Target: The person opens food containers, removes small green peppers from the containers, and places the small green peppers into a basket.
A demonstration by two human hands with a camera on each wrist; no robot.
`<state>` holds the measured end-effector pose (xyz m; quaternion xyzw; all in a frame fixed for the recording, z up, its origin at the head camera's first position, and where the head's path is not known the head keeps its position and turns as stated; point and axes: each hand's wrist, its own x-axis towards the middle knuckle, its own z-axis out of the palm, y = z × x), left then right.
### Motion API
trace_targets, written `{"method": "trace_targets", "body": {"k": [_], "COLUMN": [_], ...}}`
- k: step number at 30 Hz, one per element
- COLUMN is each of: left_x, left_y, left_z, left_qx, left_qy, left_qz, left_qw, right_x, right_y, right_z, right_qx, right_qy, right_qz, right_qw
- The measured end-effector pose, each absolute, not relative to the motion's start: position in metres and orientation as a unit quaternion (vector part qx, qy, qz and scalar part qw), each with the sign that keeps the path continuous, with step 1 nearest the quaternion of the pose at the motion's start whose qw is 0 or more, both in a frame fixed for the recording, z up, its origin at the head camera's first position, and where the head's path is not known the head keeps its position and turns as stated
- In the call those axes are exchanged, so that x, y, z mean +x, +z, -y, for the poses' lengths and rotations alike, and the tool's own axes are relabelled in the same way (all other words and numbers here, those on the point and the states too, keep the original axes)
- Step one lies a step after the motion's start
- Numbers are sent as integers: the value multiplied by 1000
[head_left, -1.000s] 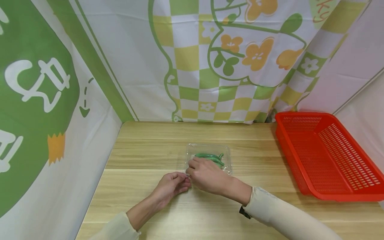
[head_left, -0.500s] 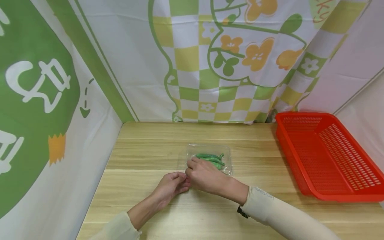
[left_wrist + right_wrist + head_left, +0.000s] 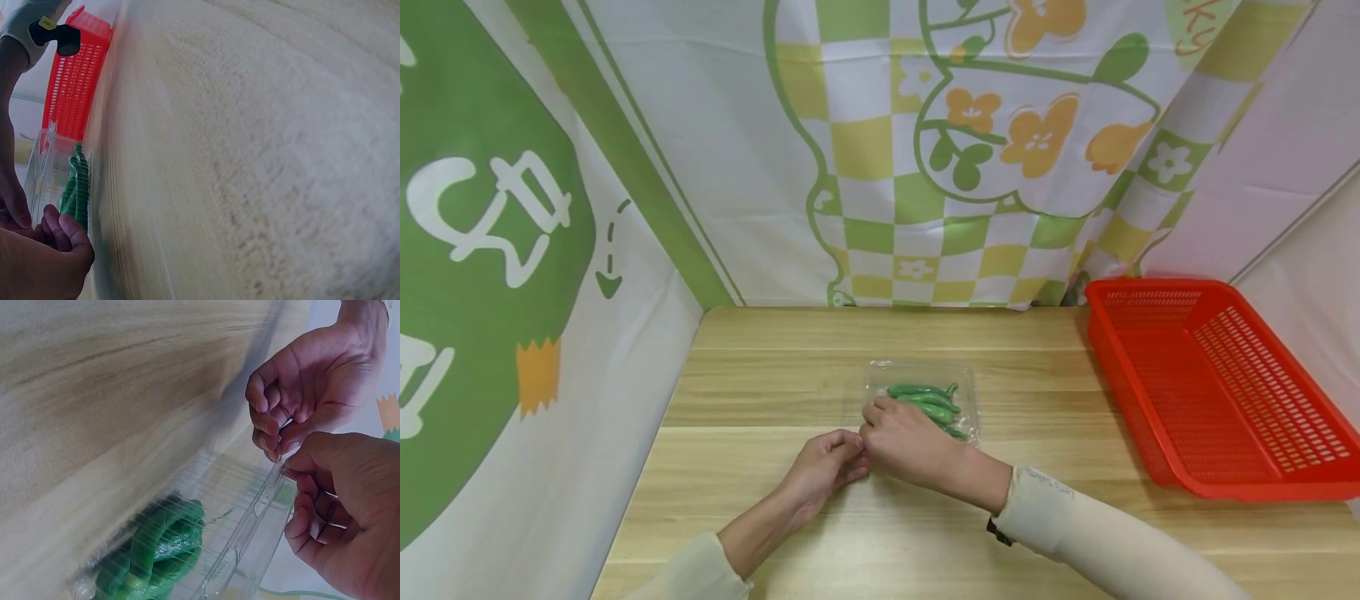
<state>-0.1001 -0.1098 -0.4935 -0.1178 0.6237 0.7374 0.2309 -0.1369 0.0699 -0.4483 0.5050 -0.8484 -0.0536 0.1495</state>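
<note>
Two nearly closed hands, left hand [image 3: 826,468] and right hand [image 3: 912,442], pinch one corner of a clear box [image 3: 880,375] at their two o'clock; green peppers [image 3: 934,410] lie inside; a red basket [image 3: 1157,421] sits at three.

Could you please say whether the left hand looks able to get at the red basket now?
Probably not directly: the right hand and forearm lie across the way from the left hand to the red basket, and both hands are at the clear container.

The wood-grain table [image 3: 760,375] bears a clear plastic box [image 3: 917,372] and a red basket [image 3: 1270,489].
</note>
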Motion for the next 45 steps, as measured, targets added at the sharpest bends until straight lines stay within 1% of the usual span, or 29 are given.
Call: {"method": "trace_targets", "body": {"k": [7,18,24,29,36,45], "left_x": [-98,-101,-101,-101,-99,-102], "left_y": [-494,-494,-494,-492,-492,-493], "left_z": [110,108,107,109,110,107], "left_qx": [-110,-108,-116,-110,-118,-120], "left_qy": [742,739,739,738,739,735], "left_qz": [-625,-633,-635,-634,-625,-628], "left_qw": [216,205,195,200,224,226], "right_x": [-136,-147,-149,-150,-147,-148], "right_y": [-451,-459,-459,-459,-458,-456], "right_z": [-68,-73,-72,-72,-75,-78], "right_qx": [502,489,490,486,480,469], "right_qy": [-49,88,141,174,191,199], "right_qz": [851,863,856,853,853,856], "right_qw": [143,98,86,81,74,85]}}
